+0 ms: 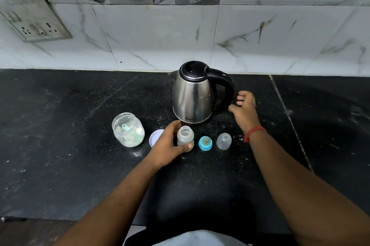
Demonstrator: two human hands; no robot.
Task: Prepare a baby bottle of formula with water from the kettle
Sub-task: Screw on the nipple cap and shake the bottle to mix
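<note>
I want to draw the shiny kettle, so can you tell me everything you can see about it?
The electric kettle has a brushed, steel-looking body, wider at the bottom, with a small dark logo low on its front. Its black lid is closed, a short spout points left, and a black loop handle curves down its right side. It stands upright on the black countertop near the tiled wall. Nothing touches it: the right hand is open just beside the handle.

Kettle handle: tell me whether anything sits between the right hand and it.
Nothing visible does. The right hand is open just right of the kettle handle, with only bare counter in the gap. The bottle, held by the left hand, stands in front of the kettle, off that path.
</note>
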